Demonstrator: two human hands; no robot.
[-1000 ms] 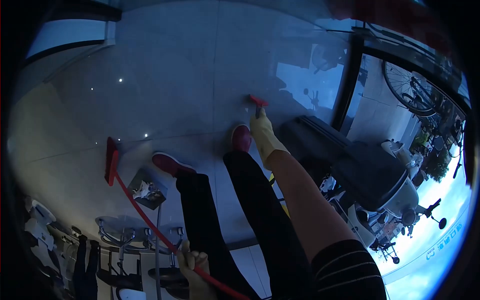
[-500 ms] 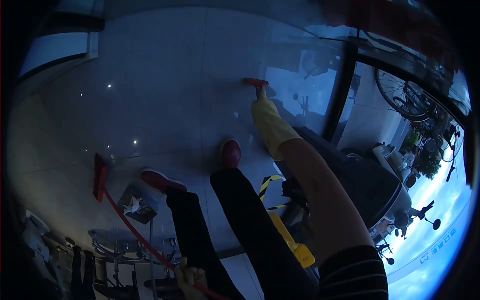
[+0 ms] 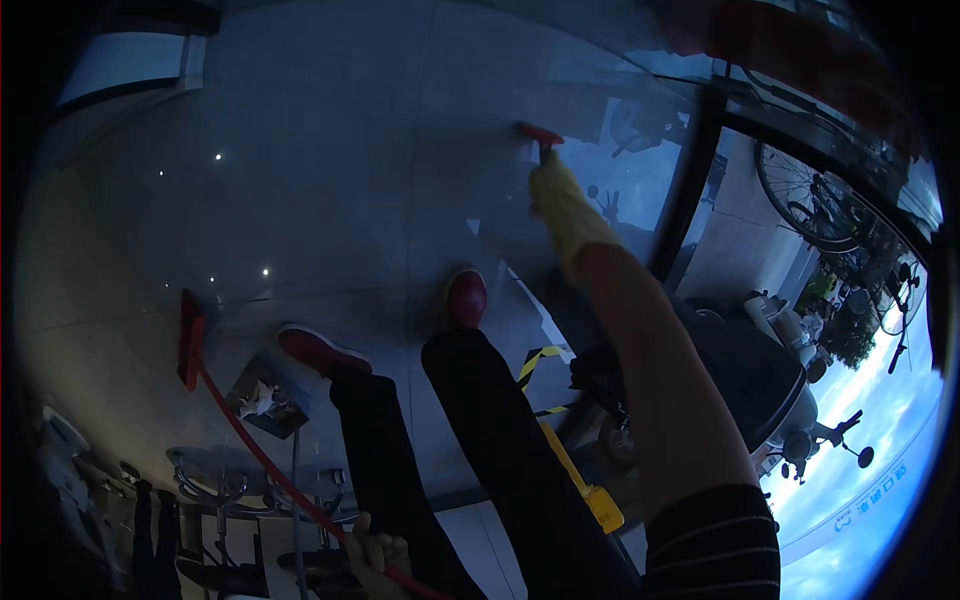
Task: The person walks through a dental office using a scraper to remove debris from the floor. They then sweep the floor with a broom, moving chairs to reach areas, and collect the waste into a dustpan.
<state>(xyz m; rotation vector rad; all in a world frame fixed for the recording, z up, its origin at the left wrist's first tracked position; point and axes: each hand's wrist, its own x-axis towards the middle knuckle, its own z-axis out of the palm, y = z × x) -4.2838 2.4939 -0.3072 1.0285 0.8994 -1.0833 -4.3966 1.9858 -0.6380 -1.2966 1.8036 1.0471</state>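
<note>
My right hand [image 3: 556, 195], in a yellow rubber glove, is stretched out ahead, closed round the short handle of a small red scraper [image 3: 540, 133]. The scraper's head overlaps the grey tiled floor [image 3: 330, 160] beside a bright reflection. At the bottom, my left hand [image 3: 376, 552], also gloved, is wrapped round the red handle of a long broom [image 3: 245, 437]. The broom's red head stands out to the left. Near it on the floor is a dark long-handled dustpan [image 3: 290, 412] with crumpled pale litter in it; its grey pole runs down close to my left hand.
My red shoes [image 3: 466, 300] stand between the two tools. To the right are a dark bulky scooter [image 3: 735, 370], a dark glass door frame [image 3: 690, 185] and a bicycle wheel [image 3: 800, 190] outside. Yellow-black tape [image 3: 535, 365] lies nearby. Chair bases [image 3: 225, 490] stand at lower left.
My right hand and the scraper have moved farther forward and a little to the right. My left hand keeps its hold on the broom, whose head shows slightly farther left.
</note>
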